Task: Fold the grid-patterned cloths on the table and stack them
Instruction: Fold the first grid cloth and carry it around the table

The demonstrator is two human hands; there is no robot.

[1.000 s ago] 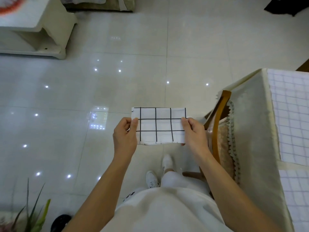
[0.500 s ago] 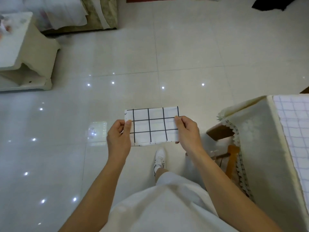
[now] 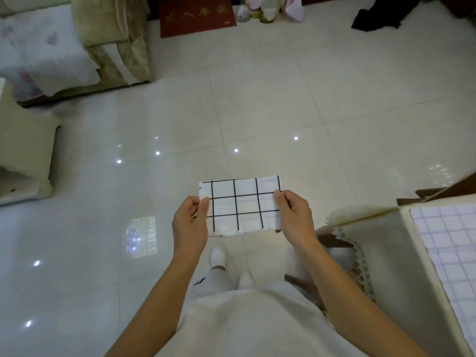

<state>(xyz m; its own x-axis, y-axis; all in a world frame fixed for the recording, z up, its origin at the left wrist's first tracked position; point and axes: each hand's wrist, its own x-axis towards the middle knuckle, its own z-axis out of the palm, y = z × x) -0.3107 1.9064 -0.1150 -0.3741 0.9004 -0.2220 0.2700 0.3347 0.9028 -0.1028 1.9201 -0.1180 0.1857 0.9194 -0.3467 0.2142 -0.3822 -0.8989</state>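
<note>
A white cloth with a black grid [image 3: 240, 206], folded into a small rectangle, is held flat in the air over the tiled floor, in front of my body. My left hand [image 3: 189, 224] pinches its left edge and my right hand [image 3: 293, 217] pinches its right edge. The table [image 3: 401, 253] stands at the right, draped in a cream cover, with a pale grid-patterned cloth [image 3: 448, 243] lying on its top. Most of the tabletop is cut off by the frame edge.
A wooden chair with a lace-trimmed seat cover [image 3: 342, 237] stands between me and the table. A sofa with a floral throw [image 3: 77, 39] is at the far left, a white low cabinet [image 3: 23, 155] at the left, a red doormat [image 3: 197, 15] and bags at the back.
My view has tilted up and swung left, so the table slid toward the right edge and the sofa and doormat came into sight. Both hands keep holding the folded cloth the same way.
</note>
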